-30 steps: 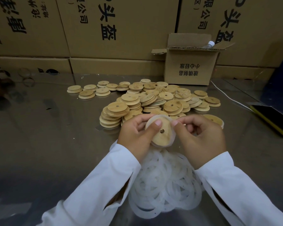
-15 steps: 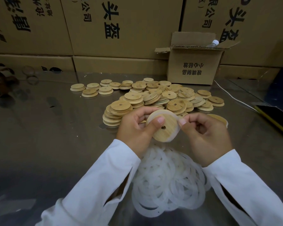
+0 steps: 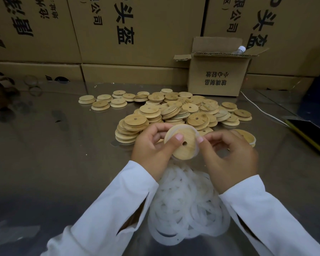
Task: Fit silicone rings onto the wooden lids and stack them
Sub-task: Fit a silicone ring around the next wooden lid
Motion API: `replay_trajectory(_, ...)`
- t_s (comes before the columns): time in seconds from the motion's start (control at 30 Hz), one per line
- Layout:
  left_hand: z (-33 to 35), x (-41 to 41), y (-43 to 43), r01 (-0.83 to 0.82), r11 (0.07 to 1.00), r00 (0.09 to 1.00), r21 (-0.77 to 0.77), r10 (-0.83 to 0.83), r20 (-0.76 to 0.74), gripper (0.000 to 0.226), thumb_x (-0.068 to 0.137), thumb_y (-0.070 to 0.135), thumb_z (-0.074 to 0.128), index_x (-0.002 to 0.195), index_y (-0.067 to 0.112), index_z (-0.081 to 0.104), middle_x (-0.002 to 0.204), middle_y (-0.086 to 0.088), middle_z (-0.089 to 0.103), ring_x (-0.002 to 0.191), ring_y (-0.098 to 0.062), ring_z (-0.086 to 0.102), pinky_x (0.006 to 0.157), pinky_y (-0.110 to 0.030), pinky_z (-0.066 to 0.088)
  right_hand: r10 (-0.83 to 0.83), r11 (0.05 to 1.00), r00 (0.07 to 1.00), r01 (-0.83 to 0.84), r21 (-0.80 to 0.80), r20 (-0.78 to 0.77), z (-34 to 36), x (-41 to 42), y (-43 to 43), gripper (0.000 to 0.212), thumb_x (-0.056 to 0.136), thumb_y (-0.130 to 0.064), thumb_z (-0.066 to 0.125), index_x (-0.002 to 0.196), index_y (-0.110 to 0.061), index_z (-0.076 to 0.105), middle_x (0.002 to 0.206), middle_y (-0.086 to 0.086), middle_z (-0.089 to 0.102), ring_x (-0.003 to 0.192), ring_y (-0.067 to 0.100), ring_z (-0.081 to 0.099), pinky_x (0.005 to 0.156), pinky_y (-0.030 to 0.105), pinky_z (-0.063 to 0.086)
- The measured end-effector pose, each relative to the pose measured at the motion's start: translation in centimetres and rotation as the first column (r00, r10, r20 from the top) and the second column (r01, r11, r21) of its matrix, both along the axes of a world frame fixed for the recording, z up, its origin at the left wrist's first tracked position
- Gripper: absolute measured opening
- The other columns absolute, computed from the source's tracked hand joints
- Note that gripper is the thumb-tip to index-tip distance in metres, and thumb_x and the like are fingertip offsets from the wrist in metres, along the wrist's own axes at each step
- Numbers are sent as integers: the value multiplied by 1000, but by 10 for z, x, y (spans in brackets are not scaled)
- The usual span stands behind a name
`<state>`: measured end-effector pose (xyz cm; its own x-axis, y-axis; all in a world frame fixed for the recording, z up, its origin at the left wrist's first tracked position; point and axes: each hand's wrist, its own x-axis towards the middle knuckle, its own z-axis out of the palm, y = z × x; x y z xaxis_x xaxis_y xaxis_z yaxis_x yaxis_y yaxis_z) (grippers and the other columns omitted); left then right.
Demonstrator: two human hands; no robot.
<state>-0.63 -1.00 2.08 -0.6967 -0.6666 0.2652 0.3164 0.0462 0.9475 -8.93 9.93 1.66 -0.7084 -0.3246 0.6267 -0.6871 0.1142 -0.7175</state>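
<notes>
One wooden lid (image 3: 181,143) being held above table (image 3: 63,163) centre, silicone ring (image 3: 197,145) stretching over its right rim, looking part-seated. Person's left hand (image 3: 151,145) gripping lid, right hand (image 3: 231,156) pinching ring. Far lid pile (image 3: 174,111), near ring heap (image 3: 188,206) waiting; mostly undone.

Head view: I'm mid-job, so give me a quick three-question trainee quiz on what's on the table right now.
1. Multiple choice: where does the pile of loose rings lie?
A) inside the open carton
B) on the table, nearer the person than the held lid
C) on top of the heap of lids
2. True or false: the held lid has a hole through it.
3. Fill in: the left hand grips the held lid while the ____ hand pinches the ring at its edge.

Key: 1 B; 2 true; 3 right hand.
</notes>
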Motion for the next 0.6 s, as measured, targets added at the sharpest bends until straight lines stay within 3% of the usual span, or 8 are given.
replay_trajectory(0.27, -2, 0, 0, 4, 999, 1000, -51, -4, -10, 18, 77, 7, 67, 92, 12, 59, 82, -5, 68, 66, -10, 67, 54, -24, 54, -24, 999, 999, 25, 22, -42, 1, -2, 0, 12, 77, -16, 68, 67, -21, 63, 75, -6, 58, 74, 2, 53, 62, 1, 34)
replay_trajectory(0.6, -1, 0, -3, 3, 998, 1000, -63, -5, -31, 16, 79, 2, 65, 89, 14, 61, 79, 0, 68, 65, -8, 67, 53, -19, 51, 33, 997, 997, -37, 70, 66, 3, -8, -1, 21, 81, -18, 62, 67, -31, 54, 80, -9, 57, 70, -8, 52, 59, 0, 35)
